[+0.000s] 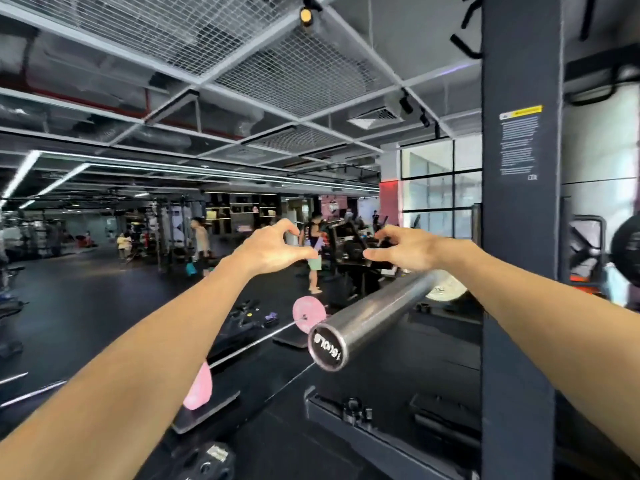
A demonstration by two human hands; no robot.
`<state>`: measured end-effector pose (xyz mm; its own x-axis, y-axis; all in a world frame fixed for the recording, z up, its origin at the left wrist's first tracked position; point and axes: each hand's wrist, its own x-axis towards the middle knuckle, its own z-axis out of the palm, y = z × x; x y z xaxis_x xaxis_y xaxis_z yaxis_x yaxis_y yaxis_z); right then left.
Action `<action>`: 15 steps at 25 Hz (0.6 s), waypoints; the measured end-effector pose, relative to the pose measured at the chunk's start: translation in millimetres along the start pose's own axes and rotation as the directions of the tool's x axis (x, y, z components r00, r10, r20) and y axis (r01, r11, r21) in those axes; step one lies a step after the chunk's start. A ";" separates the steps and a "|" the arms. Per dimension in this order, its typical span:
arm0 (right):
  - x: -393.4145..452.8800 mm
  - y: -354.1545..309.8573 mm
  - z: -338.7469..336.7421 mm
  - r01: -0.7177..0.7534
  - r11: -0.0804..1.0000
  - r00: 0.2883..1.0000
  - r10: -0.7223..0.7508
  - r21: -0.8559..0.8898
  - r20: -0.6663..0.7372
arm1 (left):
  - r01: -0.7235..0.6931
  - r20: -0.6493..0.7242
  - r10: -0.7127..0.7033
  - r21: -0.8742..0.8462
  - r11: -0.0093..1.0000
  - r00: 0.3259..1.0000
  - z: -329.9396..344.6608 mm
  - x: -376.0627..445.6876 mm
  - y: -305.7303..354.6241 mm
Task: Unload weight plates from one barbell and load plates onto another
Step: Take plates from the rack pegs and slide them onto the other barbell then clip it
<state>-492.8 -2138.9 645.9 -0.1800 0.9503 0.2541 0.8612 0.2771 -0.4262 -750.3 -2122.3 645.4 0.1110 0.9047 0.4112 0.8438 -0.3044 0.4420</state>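
A bare steel barbell sleeve [374, 313] points toward me from the rack, its end cap at centre. A pale plate [446, 287] sits farther in on that sleeve. Both my arms reach forward above the bar. My left hand [273, 245] and my right hand [405, 247] hover in the air with curled, parted fingers, holding nothing and not touching the bar. A second, thinner barbell lies on the floor with a pink plate [308, 313] at its far end and another pink plate [199, 388] at its near end, partly hidden by my left forearm.
A dark rack upright [519, 237] stands close on the right. A black plate [627, 251] hangs at the right edge. Low black platforms and a rack base [363, 417] lie on the floor below. Several people stand in the gym behind.
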 end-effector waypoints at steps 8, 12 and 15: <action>-10.5 86.4 -8.3 -0.410 0.912 0.900 0.402 -0.015 -0.167 | -0.277 0.179 0.310 -0.187 0.943 0.934 97.9 106.2 31.0; -8.0 113.1 -9.7 -0.567 0.823 0.801 0.539 -0.040 -0.263 | -0.347 0.224 0.410 -0.272 0.897 0.884 140.0 142.0 47.6; 5.8 130.5 -4.3 -0.626 0.778 0.751 0.583 -0.056 -0.310 | -0.381 0.274 0.471 -0.323 0.866 0.839 174.7 161.4 58.9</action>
<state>-379.4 -2097.9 595.5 0.5139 0.8313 0.2120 0.8089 -0.3873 -0.4424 -590.9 -1942.2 598.6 0.6342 0.6971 0.3344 0.5194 -0.7045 0.4837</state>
